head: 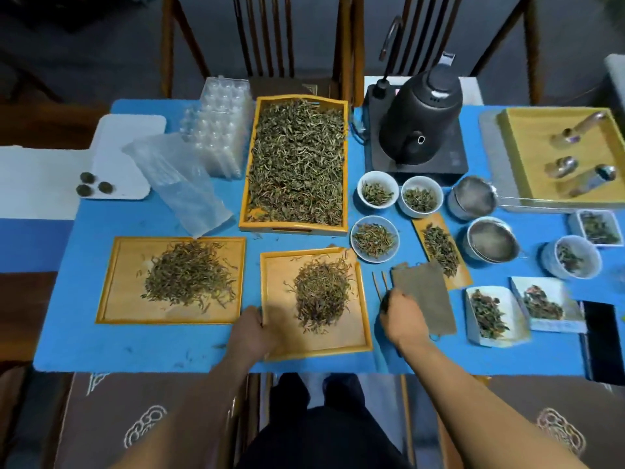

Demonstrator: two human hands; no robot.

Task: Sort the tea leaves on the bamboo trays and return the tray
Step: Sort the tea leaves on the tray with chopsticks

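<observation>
Three bamboo trays lie on the blue table. The deep tray (344, 164) at the back is full of tea leaves. A flat tray (111, 282) at the front left bears one heap of leaves (189, 274). The middle front tray (358, 316) bears a second heap (321, 294). My left hand (253, 331) rests on that tray's near left edge, with the fingers over the rim. My right hand (404, 319) grips a pair of thin bamboo tweezers (378, 282) just right of the tray, beside a grey cloth (426, 296).
White bowls of leaves (374, 239) stand right of the trays, with two metal strainers (492, 239), a black kettle (421, 116) on its base and small white dishes (490, 313). Clear plastic moulds (220, 130) and a white board with tea balls (91, 187) sit at left.
</observation>
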